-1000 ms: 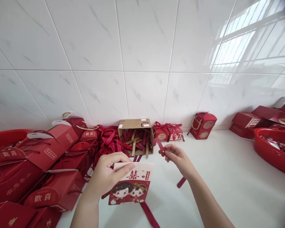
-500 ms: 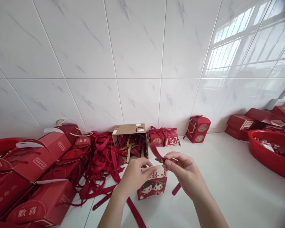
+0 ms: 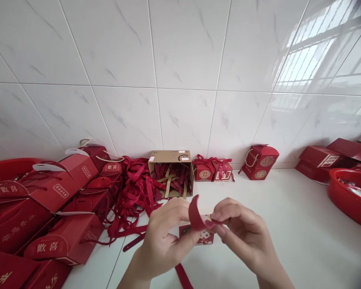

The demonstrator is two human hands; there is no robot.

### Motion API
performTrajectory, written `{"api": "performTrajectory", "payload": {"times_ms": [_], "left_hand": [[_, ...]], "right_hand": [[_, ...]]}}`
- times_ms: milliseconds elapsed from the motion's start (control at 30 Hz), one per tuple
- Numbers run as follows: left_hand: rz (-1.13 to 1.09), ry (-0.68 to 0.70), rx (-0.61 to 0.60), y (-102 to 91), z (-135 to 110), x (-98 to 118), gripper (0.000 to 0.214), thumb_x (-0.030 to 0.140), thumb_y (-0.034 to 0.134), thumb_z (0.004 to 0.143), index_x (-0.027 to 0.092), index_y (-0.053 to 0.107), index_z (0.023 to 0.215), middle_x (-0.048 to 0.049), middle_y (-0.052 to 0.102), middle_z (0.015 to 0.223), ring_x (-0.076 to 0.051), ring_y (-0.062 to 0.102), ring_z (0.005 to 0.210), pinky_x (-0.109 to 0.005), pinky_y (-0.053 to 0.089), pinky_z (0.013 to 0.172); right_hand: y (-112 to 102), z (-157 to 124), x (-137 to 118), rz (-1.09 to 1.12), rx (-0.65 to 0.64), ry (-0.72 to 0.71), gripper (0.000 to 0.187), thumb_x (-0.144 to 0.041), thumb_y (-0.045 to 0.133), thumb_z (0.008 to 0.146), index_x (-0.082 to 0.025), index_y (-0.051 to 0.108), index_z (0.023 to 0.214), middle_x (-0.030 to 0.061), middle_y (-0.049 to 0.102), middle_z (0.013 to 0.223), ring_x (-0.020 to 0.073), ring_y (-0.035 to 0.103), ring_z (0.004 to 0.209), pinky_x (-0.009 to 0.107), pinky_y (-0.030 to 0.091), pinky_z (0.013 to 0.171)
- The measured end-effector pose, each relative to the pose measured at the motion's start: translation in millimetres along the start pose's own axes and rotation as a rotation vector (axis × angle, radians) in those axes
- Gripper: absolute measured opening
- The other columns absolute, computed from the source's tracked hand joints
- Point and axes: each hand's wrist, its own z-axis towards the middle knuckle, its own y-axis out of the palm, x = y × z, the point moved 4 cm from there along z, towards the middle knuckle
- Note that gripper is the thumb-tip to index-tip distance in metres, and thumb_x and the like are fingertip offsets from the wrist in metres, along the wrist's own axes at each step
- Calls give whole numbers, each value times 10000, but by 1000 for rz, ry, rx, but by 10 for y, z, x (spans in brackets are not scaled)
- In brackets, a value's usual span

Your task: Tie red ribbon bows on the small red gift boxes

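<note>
A red strap, curved upward at its left end, is held between my two hands above the table. My right hand pinches it near a small gold-coloured fitting. My left hand has its thumb and fingers closed at the strap's curled part, and its fingertips are partly hidden behind it. Beyond the strap and partly covered by my hands stands a small red gift box with a pale top and cartoon faces. A loose red ribbon lies below my left hand, and another dark red strap lies to its left.
A cardboard box of red and gold straps stands near the wall beside a heap of red ribbons. Red boxes pile up at left. Two ribbon-tied boxes and a taller box stand behind; a red basin is at right.
My left hand has moved from the gift box up to the strap, closing on it. My right hand still pinches the strap, now lower. The view has shifted slightly to the left.
</note>
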Motion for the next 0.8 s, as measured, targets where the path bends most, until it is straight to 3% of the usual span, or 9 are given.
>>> {"api": "performTrajectory", "payload": {"times_ms": [133,267,433,567,667,800], "left_hand": [[-69,62,23,8,-2,16,264,3,687,707,223,650,850,-9,659,744,-155,614,686,-273,499,638],[-135,19,-83,6,-21,-13,215,36,618,758,213,658,873,-27,654,733,-170,610,683,-313,499,655],[-186,-3,-134,-33,6,-38,262,46,601,803,230,677,974,-49,695,821,-175,639,745,-304,525,691],[-132,-1,-220,-20,34,-73,253,56,626,804,243,715,949,-55,674,888,-161,651,777,-258,535,688],[-99,34,-221,-31,30,-83,238,73,640,809,258,725,932,-50,657,860,-155,641,751,-252,523,671],[-73,62,-248,-32,11,-57,202,103,610,838,258,710,920,-51,628,849,-153,616,743,-261,508,677]], "right_hand": [[11,-13,-42,-91,-21,-168,326,-47,634,818,-312,681,1002,61,667,900,189,640,795,277,547,585],[-7,-2,-25,-63,3,-203,295,-76,585,867,-319,711,974,54,683,861,174,644,756,276,540,588],[10,8,27,78,-71,-127,246,-140,603,879,-329,744,950,50,664,842,157,642,697,276,539,576],[57,11,80,177,-103,-26,187,-183,663,844,-330,774,872,39,645,815,157,643,687,298,556,618],[100,20,124,312,-99,45,131,-221,688,829,-313,782,836,31,648,772,142,640,650,281,553,605],[161,30,244,507,-150,242,27,-277,779,736,-257,773,718,18,649,686,133,625,576,259,540,537]]}}
